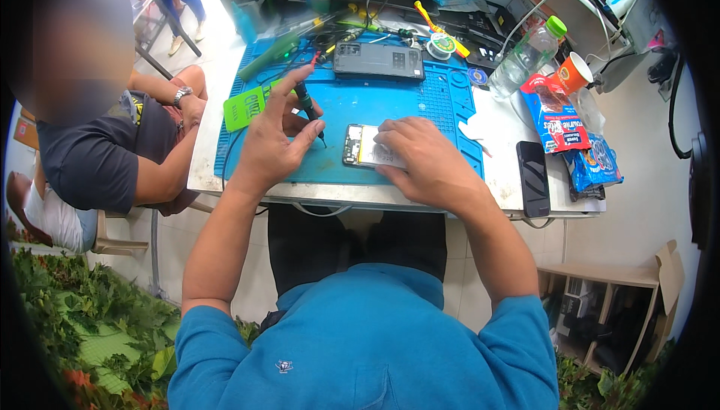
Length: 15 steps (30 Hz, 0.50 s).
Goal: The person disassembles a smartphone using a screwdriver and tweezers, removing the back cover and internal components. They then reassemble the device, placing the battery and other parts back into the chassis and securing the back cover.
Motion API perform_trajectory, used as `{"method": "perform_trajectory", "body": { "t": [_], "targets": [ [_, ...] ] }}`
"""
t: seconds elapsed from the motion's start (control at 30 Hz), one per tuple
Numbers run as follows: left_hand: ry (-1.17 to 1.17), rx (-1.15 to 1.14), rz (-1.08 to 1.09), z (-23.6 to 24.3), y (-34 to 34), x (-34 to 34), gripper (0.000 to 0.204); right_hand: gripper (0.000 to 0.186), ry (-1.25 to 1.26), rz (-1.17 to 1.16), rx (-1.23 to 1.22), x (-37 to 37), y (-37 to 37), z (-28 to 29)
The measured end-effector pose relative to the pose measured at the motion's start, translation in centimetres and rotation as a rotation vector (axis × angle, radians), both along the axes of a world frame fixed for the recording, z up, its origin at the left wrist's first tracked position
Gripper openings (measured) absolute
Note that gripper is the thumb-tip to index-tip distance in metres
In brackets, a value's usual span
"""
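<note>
My left hand [271, 144] grips a slim black screwdriver [304, 101] between thumb and fingers, its tip pointing down just above the blue work mat [330, 114]. The index finger is raised along the top end. To the right, an opened phone [351, 145] lies on the mat with its inner parts and a pale battery [367, 148] bare. My right hand [424, 157] holds it down, fingers curled over its right part and hiding that end. The screwdriver tip is apart from the phone, to its left.
A dark phone [379, 61] lies across the mat's back, near tangled cables and tools. A green card [244, 108] is at left. A bottle [529, 58], a paper cup [574, 73], snack packs [555, 114] and a black phone [533, 178] stand or lie right. A person [97, 140] sits left.
</note>
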<state>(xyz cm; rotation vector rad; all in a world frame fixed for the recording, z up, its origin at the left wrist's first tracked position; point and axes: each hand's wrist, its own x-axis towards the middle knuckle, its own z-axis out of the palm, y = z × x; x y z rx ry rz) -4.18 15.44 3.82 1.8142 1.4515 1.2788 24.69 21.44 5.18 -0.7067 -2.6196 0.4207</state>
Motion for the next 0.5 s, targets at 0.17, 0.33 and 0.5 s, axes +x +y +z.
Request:
{"method": "perform_trajectory", "body": {
  "t": [0.17,0.33,0.5],
  "targets": [
    [-0.08,-0.012,-0.019,-0.8,0.0,0.3,0.096,0.042,0.003,0.04,0.054,-0.5,0.1,-1.0],
    [-0.13,0.064,0.002,-2.0,0.3,0.5,0.089,0.042,0.009,0.007,0.049,-0.7,-0.1,-1.3],
    [-0.196,0.099,-0.001,-1.8,1.1,1.0,0.092,0.041,0.017,-0.011,0.06,-0.9,-0.4,-1.5]
  ]
}}
